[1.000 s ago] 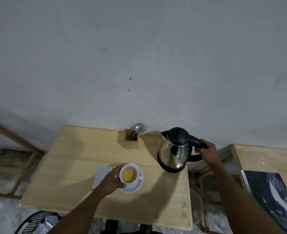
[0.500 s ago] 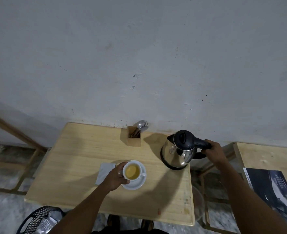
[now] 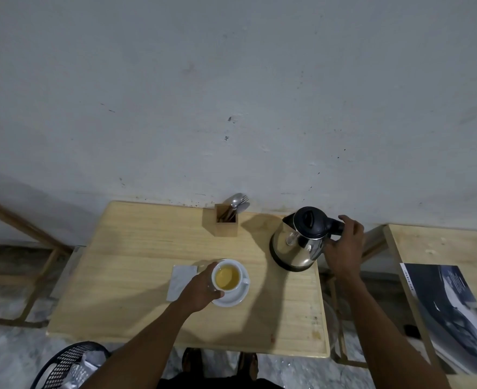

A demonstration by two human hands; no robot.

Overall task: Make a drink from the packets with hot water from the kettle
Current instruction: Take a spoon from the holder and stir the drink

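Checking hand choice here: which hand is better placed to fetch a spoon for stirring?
Probably the right hand: it sits open by the kettle handle, near the wooden cutlery holder. The left hand is gripping the cup on its saucer.

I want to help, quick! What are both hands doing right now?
Left hand: closed around the white cup of yellow drink on its saucer.
Right hand: fingers open, loosely at the kettle handle, not gripping.

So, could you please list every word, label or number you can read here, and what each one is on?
Nothing can be read for certain.
Magazine cover: a line of small white letters along its left edge, too small and blurred to read.
Kettle, cup, napkin: no text visible.
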